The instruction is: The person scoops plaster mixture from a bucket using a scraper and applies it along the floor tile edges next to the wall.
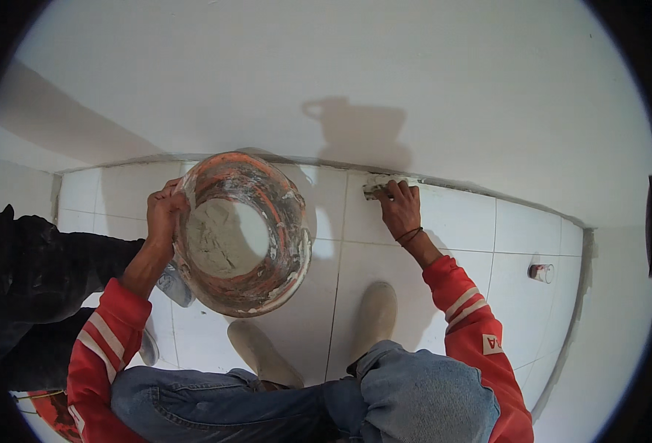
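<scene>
My left hand (165,219) is closed on the left rim of an orange bucket (294,221), which stands tilted so that its mouth faces me. Grey-white smears coat the bucket's inner wall. Pale grey plaster (219,238) lies at its bottom. Farther right, my right hand (401,210) pinches a small flat scraper (374,187), caked with plaster. The scraper is low against the joint (444,184) where the white wall meets the tiled floor. My fingers cover part of it, so its full shape is hidden.
White tiles (444,221) cover the floor. A small glass jar (540,273) lies near the right wall (621,295). Another person's dark-clothed leg (67,262) and shoe (174,286) are close at my left. Part of another orange container (54,413) shows at lower left. My boots flank the middle.
</scene>
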`<move>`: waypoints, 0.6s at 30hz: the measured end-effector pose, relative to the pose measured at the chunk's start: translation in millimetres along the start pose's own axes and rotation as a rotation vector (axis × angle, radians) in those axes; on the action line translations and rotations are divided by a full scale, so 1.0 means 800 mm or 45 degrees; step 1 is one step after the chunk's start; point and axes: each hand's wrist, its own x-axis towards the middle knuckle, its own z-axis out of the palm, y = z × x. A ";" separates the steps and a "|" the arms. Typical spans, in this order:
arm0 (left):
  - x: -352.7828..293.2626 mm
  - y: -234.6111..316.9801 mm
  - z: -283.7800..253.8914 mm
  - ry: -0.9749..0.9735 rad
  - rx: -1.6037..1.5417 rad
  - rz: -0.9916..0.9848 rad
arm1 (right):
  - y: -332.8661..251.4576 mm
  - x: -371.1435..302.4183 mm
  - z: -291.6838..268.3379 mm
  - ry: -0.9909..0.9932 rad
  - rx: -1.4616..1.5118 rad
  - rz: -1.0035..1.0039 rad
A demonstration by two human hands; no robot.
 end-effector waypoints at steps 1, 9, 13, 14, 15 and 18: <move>-0.001 0.003 0.001 -0.002 -0.001 -0.002 | 0.004 0.001 0.001 -0.002 -0.002 0.001; -0.006 0.009 0.008 0.000 0.003 -0.059 | 0.010 -0.017 -0.010 0.031 0.027 0.118; 0.002 0.003 -0.006 -0.025 0.009 -0.061 | 0.000 -0.034 -0.016 0.081 0.036 0.109; 0.003 0.004 -0.011 -0.039 -0.003 -0.093 | -0.004 -0.032 -0.017 0.079 0.034 0.114; 0.004 0.004 -0.013 -0.053 -0.015 -0.125 | -0.009 -0.030 -0.017 0.087 0.052 0.070; 0.003 0.001 -0.005 -0.013 -0.113 -0.101 | -0.013 -0.013 -0.021 0.032 0.045 0.100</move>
